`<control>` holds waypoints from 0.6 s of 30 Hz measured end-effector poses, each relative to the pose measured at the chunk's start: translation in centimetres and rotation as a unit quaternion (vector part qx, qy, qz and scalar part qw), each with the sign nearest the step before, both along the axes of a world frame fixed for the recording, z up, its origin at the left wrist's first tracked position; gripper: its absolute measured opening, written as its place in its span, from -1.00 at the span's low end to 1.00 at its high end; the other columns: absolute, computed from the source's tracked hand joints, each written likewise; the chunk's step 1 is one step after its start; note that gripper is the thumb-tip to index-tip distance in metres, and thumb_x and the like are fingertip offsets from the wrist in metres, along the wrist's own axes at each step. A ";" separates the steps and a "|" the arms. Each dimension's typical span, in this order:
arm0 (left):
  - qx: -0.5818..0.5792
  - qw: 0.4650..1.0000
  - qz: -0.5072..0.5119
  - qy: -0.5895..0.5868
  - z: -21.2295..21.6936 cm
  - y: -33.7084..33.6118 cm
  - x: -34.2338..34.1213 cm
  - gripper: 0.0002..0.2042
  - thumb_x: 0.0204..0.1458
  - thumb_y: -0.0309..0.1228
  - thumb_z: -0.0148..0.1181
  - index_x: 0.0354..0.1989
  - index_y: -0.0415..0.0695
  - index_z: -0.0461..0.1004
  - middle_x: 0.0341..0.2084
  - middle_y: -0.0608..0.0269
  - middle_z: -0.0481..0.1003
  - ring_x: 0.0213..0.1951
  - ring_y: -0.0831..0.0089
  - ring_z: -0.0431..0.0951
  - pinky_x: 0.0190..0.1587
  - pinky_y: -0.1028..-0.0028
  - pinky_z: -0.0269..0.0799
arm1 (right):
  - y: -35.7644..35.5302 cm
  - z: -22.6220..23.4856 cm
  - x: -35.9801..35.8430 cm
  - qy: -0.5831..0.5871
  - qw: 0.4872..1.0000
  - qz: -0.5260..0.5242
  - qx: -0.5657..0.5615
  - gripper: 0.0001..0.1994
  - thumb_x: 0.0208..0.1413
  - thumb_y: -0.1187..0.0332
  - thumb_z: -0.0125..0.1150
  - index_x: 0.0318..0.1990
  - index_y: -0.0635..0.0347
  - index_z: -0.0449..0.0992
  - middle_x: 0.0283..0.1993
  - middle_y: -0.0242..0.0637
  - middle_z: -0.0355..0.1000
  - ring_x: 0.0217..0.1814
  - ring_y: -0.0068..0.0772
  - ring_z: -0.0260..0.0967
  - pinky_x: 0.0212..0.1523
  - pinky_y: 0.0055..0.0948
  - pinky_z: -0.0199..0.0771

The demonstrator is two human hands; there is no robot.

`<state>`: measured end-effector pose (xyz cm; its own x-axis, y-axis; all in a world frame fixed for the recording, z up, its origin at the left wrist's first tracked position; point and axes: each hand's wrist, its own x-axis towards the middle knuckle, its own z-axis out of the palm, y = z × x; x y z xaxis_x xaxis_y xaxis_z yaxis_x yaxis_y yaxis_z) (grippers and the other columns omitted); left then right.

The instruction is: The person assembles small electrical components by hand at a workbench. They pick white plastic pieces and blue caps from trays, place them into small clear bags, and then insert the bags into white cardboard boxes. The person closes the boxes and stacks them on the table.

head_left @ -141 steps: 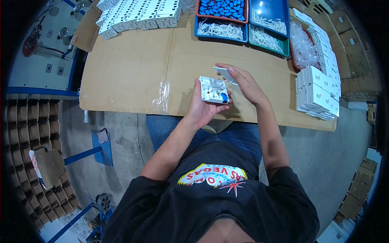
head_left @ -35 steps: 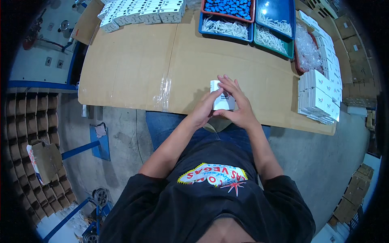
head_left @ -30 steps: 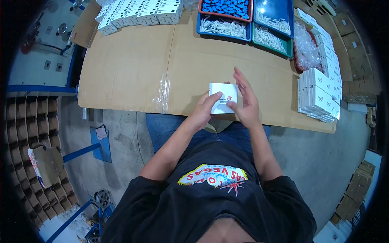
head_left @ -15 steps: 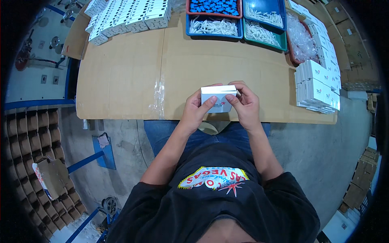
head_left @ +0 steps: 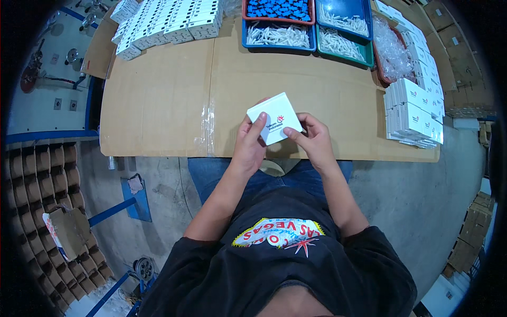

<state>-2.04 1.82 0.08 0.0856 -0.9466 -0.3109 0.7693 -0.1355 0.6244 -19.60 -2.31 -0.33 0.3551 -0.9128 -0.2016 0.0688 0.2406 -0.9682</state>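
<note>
Head view: the left hand (head_left: 249, 141) and right hand (head_left: 316, 140) grip a white box (head_left: 272, 111) between thumbs on its face and fingers at its edges (printed side up), probably to steady it

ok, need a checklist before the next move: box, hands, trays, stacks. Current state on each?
1. Box held: ok. Left hand and right hand both grip the white box, thumbs on its printed face.
2. Cover fully seated: cannot tell. It looks closed, but the seam is too small to judge.
3. Contents complete: cannot tell. The inside is hidden.
4. Blue parts stocked: ok. Plenty in the red tray at the far side.
5. Right-hand stack of white boxes squared up: not ok. Edges look staggered.
6. Far-left rows of white boxes lined up: ok, roughly side by side.
</note>
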 end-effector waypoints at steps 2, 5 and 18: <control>-0.019 0.999 -0.020 -0.027 -1.4 0.0 0.5 -0.54 0.30 -0.40 0.25 0.36 -0.13 0.38 0.09 0.19 0.56 0.10 0.42 0.57 0.22 0.35 0.47 | -0.1 -0.1 -0.1 -0.029 0.999 -0.023 -0.002 -0.59 0.15 0.51 0.47 0.13 0.30 0.49 0.05 -0.29 0.53 0.09 -0.48 0.49 0.12 -0.43 0.53; -0.043 0.987 -0.028 -0.152 -1.5 -0.1 0.5 -0.48 0.21 -0.49 0.33 0.35 -0.16 0.37 0.14 0.15 0.53 0.12 0.40 0.54 0.27 0.34 0.42 | -0.7 1.5 0.1 -0.069 0.990 -0.093 -0.081 -0.57 0.13 0.55 0.48 0.13 0.31 0.48 0.01 -0.30 0.55 0.06 -0.50 0.51 0.11 -0.46 0.53; -0.118 0.974 -0.071 -0.178 -0.9 0.0 0.5 -0.57 0.19 -0.29 0.42 0.16 -0.22 0.53 0.14 0.13 0.56 0.18 0.36 0.53 0.27 0.32 0.43 | -0.2 2.0 -0.5 -0.065 0.995 -0.011 -0.071 -0.59 0.11 0.54 0.52 0.10 0.30 0.54 0.00 -0.28 0.59 0.04 -0.52 0.54 0.03 -0.49 0.60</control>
<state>-1.57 1.79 -0.83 0.0118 -0.9983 -0.0566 0.4824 -0.0439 0.8748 -20.09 -2.50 1.69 0.3492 -0.9367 -0.0238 0.1986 0.0988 -0.9751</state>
